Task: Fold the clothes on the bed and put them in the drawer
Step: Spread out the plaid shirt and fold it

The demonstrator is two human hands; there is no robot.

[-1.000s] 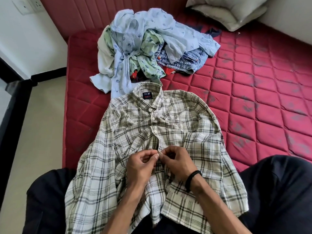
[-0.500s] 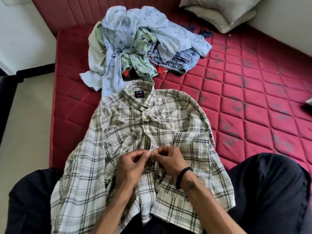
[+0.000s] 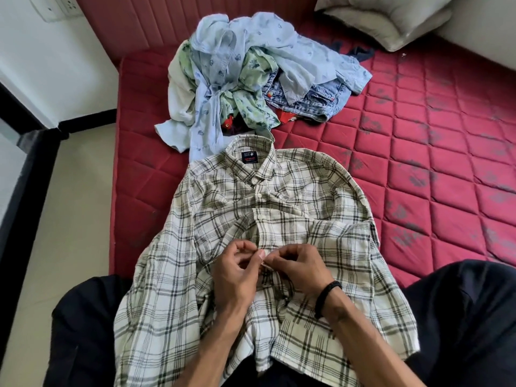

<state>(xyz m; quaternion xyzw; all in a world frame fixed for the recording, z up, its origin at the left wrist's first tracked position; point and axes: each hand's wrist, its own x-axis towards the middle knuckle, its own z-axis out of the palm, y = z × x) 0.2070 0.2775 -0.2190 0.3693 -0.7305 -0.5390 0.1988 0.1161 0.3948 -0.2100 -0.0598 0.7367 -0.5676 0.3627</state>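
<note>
Head view, garment: plaid shirt (image 3: 279,219) lies face up on the red mattress (image 3: 418,163), collar toward 12 o'clock, hem draped over the person's lap at 6 o'clock.
Head view, hands: left hand (image 3: 237,272) and right hand (image 3: 296,266) meet at the placket, each pinching the fabric around a button at mid-chest.
Head view, step: buttoning before folding, judged; upper buttons appear closed.
Head view, next move: likely working the lower buttons, then turning the shirt over.
Head view, remainder: unfolded clothes pile (image 3: 245,79) at 12 o'clock, touching the collar; pillow (image 3: 391,20) at 1 o'clock; no drawer in view.
</note>
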